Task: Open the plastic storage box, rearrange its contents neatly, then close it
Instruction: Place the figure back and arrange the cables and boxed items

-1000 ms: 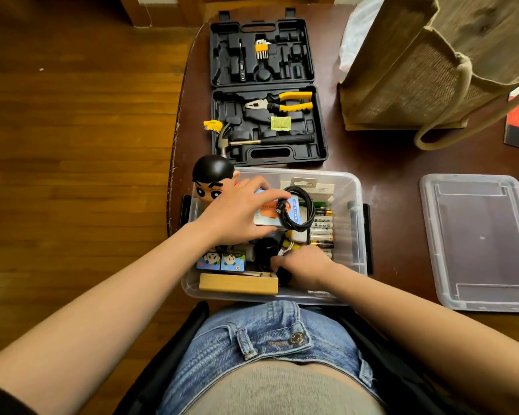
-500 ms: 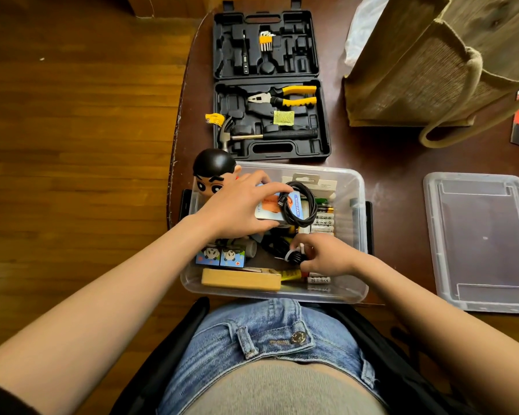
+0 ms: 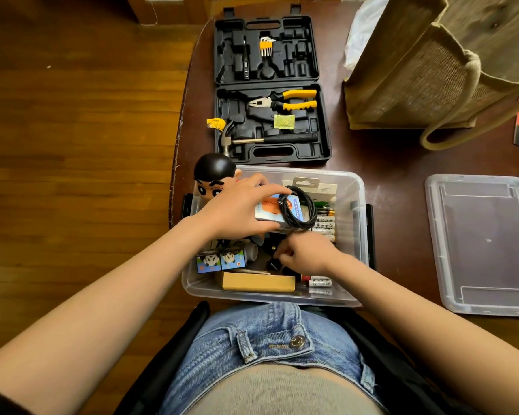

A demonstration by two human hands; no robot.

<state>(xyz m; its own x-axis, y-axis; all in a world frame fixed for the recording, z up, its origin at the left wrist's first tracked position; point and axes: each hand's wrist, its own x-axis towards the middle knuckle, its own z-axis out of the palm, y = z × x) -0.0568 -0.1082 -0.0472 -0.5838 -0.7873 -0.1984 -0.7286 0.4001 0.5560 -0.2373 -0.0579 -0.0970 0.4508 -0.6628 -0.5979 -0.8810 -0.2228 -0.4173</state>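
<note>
Lid's off and the sorting is in full swing: the clear lid (image 3: 483, 244) lies flat toward the table's right edge, well apart from the storage box (image 3: 354, 235), which sits at the near edge, right against the person's lap. The left hand (image 3: 237, 211) curls around a small fan carton (image 3: 270, 212) with a black cable coil (image 3: 300, 209) lying on it, held above the clutter. The right hand (image 3: 307, 254) dips low, fingertips pinching at something dark I can't make out. Batteries (image 3: 324, 223) line the box's right wall. Tidying isn't finished, closing is still to come. Room's tight: the open tool case (image 3: 270, 85) is just beyond the far wall.
</note>
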